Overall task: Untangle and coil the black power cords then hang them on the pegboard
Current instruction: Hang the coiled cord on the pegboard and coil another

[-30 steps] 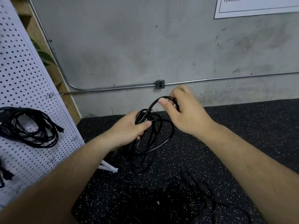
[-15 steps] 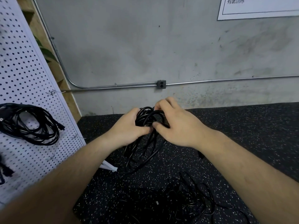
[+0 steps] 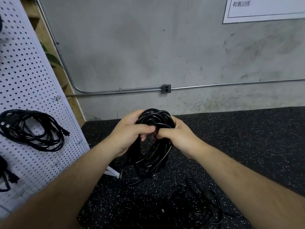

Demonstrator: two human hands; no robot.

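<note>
A coil of black power cord hangs in front of me, its loops reaching down toward the speckled floor. My left hand grips the top of the coil from the left. My right hand grips the same bundle from the right, thumbs nearly meeting. A white pegboard leans at the left, and a coiled black cord hangs on it. Another dark cord hangs lower at the board's left edge. A tangle of black cords lies on the floor below my arms.
A grey concrete wall stands ahead, with a metal conduit and an outlet box. A white sign is at the top right. The pegboard's white foot juts onto the black rubber floor. Green leaves show behind the board.
My right hand brought the loop it held up down into the bundle. Both hands now close together round the top of the coil, which looks thicker and tighter.
</note>
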